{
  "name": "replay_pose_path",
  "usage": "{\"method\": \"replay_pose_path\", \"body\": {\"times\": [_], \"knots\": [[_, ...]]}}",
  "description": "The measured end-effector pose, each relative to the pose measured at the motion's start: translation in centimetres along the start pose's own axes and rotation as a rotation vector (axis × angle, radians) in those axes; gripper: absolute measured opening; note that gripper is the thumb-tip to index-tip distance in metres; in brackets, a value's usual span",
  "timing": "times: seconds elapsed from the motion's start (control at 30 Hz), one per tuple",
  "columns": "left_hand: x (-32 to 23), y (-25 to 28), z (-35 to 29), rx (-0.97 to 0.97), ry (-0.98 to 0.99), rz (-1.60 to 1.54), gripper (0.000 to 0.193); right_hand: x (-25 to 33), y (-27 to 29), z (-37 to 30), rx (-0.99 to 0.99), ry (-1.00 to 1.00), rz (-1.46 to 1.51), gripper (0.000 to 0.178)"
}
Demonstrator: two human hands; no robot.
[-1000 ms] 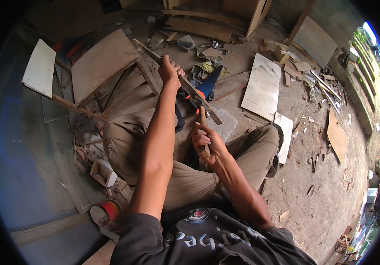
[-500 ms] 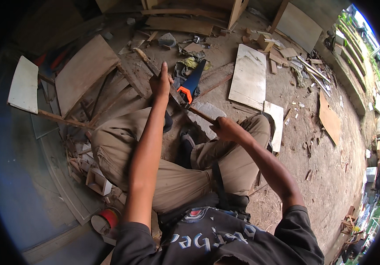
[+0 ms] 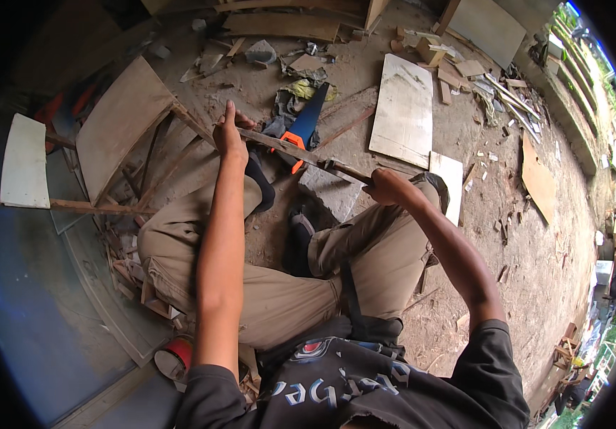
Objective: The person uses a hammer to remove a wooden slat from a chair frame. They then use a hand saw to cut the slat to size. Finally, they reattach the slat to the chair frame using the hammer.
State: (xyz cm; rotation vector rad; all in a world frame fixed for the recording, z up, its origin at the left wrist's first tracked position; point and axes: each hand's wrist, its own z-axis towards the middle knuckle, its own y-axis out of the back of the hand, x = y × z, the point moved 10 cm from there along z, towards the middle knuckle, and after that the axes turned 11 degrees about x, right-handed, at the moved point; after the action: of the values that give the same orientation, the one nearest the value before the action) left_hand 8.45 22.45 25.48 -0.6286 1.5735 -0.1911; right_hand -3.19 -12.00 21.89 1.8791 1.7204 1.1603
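My right hand (image 3: 388, 187) is closed round the wooden handle of a long, narrow, blade-like tool (image 3: 283, 147), whose exact kind I cannot make out. It slants up to the left across the space above my shins. At its far end my left hand (image 3: 232, 136) holds on, thumb pointing up and fingertips showing beyond the tool's edge. Just behind the tool, a handsaw (image 3: 309, 118) with a dark blue blade and orange handle lies on the ground. Part of its handle is hidden by the tool. A grey stone block (image 3: 331, 191) sits below the tool, beside my shoe.
Wooden panels (image 3: 123, 118) on a frame stand at left. Pale boards (image 3: 402, 107) lie at right, with a brown sheet (image 3: 536, 182) farther off. Wood scraps (image 3: 458, 75) litter the ground. A red round container (image 3: 173, 357) is by my left elbow.
The tool has swung to a flatter slant. My left hand has moved left and slightly down, now at the tool's end, its fingertips more visible. My right hand has shifted slightly right and up.
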Motion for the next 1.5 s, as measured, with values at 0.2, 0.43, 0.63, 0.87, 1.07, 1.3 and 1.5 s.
{"method": "replay_pose_path", "body": {"times": [0.2,0.43,0.63,0.87,1.07,1.3,1.5], "knots": [[0.4,-1.2,1.5,-0.089,-0.069,-0.056,0.052,-0.2,-0.7,-0.2,0.055,0.044,0.041,0.04],[0.8,-2.8,3.0,-0.06,-0.085,-0.063,0.048,-0.4,-0.4,0.0,0.12,0.123,0.017,0.033],[1.0,-4.9,3.8,-0.014,-0.09,-0.032,0.049,-3.3,-0.6,0.5,0.034,0.146,0.044,0.029],[1.0,-5.1,3.1,0.061,-0.093,-0.043,0.055,-3.0,-3.4,-0.6,0.027,0.081,0.109,0.033],[-0.6,-11.1,2.1,0.108,-0.189,0.194,0.052,-5.6,-3.6,-0.8,-0.085,0.231,-0.068,0.026],[-1.6,-14.9,-1.1,0.207,-0.321,0.276,0.053,-2.6,-1.5,-3.1,0.203,-0.046,-0.093,0.033],[-1.2,-14.9,-0.7,0.204,-0.317,0.198,0.05,-0.1,0.8,-3.4,0.223,-0.082,-0.111,0.033]]}}
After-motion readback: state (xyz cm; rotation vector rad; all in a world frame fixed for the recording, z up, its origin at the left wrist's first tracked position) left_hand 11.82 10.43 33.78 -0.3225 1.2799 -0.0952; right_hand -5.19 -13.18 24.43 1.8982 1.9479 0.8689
